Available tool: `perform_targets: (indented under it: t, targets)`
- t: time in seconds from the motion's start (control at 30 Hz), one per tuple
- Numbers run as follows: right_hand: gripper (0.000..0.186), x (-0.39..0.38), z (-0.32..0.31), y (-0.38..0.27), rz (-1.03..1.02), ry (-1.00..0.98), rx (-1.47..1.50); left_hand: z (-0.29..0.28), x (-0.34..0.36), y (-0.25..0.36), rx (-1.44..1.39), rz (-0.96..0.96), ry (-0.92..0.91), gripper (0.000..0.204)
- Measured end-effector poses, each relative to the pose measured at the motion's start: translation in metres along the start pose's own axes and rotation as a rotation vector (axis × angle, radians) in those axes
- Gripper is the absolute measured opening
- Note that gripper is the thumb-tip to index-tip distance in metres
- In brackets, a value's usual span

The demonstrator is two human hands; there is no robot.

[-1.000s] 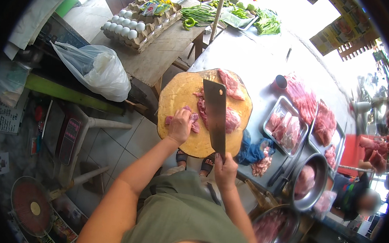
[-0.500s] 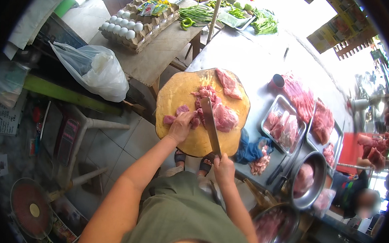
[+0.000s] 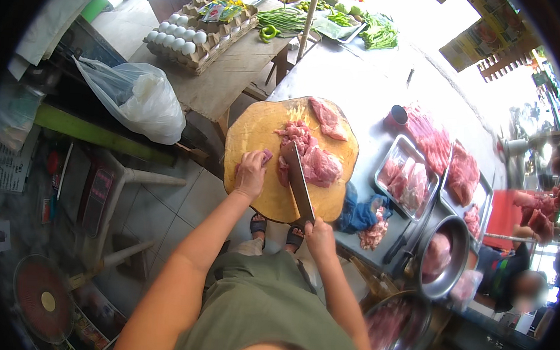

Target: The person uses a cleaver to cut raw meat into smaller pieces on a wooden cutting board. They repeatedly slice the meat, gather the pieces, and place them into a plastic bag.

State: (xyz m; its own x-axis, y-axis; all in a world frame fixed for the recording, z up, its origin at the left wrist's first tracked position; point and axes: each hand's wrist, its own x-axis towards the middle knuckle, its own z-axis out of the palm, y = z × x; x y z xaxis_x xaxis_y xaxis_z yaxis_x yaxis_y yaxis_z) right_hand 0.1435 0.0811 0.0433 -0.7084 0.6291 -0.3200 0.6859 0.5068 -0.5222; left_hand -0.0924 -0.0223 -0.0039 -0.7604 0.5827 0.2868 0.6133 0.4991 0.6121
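Observation:
A round yellow wooden chopping block (image 3: 257, 129) carries several pieces of raw pink meat (image 3: 316, 161). My right hand (image 3: 320, 234) grips the handle of a large cleaver (image 3: 297, 179), whose blade lies down on the block beside the meat. My left hand (image 3: 250, 172) presses on a small piece of meat (image 3: 266, 156) at the block's near left side, fingers curled over it.
Metal trays of raw meat (image 3: 408, 179) and round metal bowls (image 3: 445, 256) stand to the right. A blue cloth (image 3: 358, 212) lies by the block. Egg cartons (image 3: 186, 34), green vegetables (image 3: 283, 18) and a plastic bag (image 3: 137, 99) are at the left back. Another person (image 3: 511, 272) is at the right.
The cleaver, raised flat above the block a second ago, has come down onto the meat. My left hand stays on the small piece at the block's left.

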Motion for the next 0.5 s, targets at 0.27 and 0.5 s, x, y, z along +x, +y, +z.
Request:
perform_targets:
  t: [0.27,0.5]
  targets:
    - [0.019,-0.006,-0.022,-0.027,-0.147,0.267,0.245,0.008,-0.010,-0.005,-0.142,0.077,-0.125,0.041]
    - [0.015,-0.008,-0.017,-0.055,-0.211,0.318,0.431,-0.015,-0.016,-0.007,-0.126,0.052,-0.175,0.033]
